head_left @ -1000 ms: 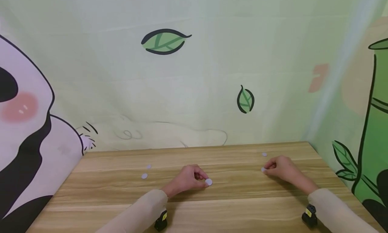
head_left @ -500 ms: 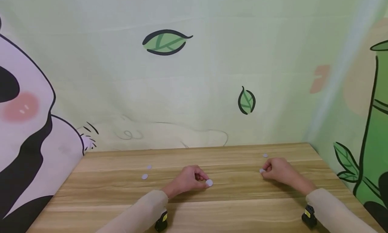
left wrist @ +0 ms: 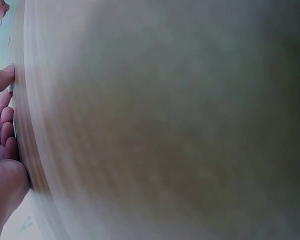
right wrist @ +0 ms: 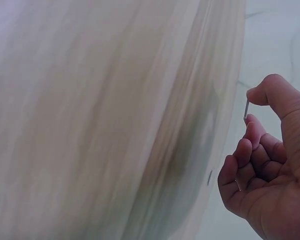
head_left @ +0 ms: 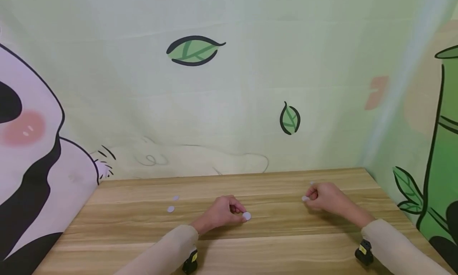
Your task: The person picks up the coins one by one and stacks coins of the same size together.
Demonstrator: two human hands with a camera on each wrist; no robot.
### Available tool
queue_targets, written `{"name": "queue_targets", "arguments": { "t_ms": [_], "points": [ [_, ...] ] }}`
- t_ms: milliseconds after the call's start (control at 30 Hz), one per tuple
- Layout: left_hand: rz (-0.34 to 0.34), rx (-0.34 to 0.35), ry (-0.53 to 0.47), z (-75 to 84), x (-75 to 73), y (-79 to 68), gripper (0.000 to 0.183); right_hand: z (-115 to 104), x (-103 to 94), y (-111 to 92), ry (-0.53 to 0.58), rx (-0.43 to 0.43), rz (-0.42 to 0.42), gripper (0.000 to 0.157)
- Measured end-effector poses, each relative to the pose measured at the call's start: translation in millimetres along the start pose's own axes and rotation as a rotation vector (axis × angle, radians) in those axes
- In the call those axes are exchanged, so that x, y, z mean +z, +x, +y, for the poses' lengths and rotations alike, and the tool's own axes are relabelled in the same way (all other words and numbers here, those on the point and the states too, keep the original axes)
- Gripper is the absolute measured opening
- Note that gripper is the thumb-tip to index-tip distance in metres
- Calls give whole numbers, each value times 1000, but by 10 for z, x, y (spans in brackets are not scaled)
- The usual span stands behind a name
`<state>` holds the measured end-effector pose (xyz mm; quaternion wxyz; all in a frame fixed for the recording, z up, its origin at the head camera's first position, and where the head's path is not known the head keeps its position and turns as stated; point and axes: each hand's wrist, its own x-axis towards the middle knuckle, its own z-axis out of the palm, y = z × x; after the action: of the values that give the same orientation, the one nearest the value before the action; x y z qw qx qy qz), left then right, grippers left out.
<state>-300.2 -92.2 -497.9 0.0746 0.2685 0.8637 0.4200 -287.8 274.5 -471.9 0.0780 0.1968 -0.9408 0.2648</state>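
Note:
Between thumb and index finger, my left hand (head_left: 220, 213) pinches a small white disc (head_left: 247, 216) just above the wooden table, its flat face toward me in the head view. My right hand (head_left: 327, 199) pinches another thin white disc (head_left: 305, 198) by its edges; the right wrist view shows this disc (right wrist: 247, 108) edge-on between thumb and fingertip, off the table. Behind the right hand lies a third disc (head_left: 312, 183), partly hidden by the fingers. At the left, a nearer disc (head_left: 171, 209) and a farther disc (head_left: 176, 197) lie flat on the wood.
The wooden table (head_left: 264, 251) reaches back to a pale green cloth wall (head_left: 229, 108) printed with leaves. A panda drawing (head_left: 32, 147) is at the left and a green bamboo drawing (head_left: 443, 159) at the right. Black wrist cameras sit on both sleeves.
My right hand has moved slightly left and lifted a little with its disc, now covering part of the disc behind it. The left hand stays in place with its disc.

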Motion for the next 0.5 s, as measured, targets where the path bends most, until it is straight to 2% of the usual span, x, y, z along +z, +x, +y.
{"name": "queue_targets", "arguments": {
  "t_ms": [267, 500],
  "points": [
    [6, 11, -4, 23, 3, -16, 15, -160, 72, 51, 70, 9, -68, 15],
    [6, 10, -5, 24, -5, -5, 14, -313, 110, 87, 99, -2, -89, 14]
  ]
}}
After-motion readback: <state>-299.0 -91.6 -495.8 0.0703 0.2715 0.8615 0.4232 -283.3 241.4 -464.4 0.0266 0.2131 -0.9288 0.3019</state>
